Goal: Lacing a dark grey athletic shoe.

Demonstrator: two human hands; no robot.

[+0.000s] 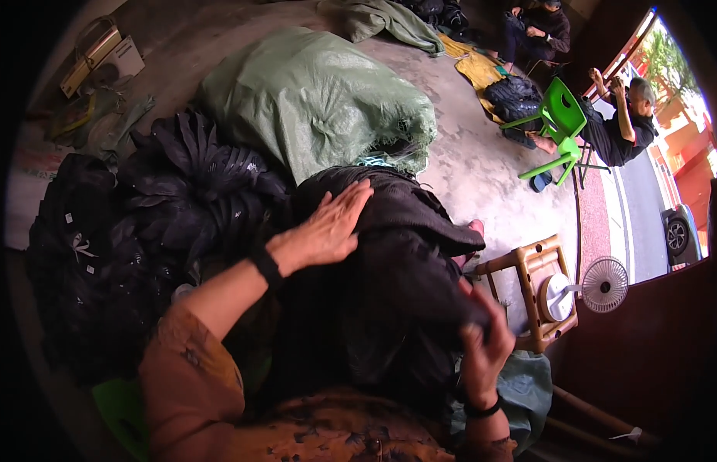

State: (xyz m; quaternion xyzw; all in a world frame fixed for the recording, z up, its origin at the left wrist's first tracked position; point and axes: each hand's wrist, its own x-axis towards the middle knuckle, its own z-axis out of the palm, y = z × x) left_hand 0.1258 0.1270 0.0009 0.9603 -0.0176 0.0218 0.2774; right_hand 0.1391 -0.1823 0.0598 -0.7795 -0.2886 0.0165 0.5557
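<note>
Concrete floor (482, 162) of an open-fronted workspace, green woven sack (312, 100) behind, black bundles (143, 231) at left. Black fabric bundle (389, 292) sits on the person's lap, long axis running away from the body; left hand (324, 227) lies flat on its far top, fingers together and extended, right hand (482, 346) nearer, fingers clamped on its right edge. Fabric looks dark, crumpled, slightly shiny.

daylight floods in from the open street side at right; dim interior, black fisheye vignette, edges bent, mild blur.
</note>
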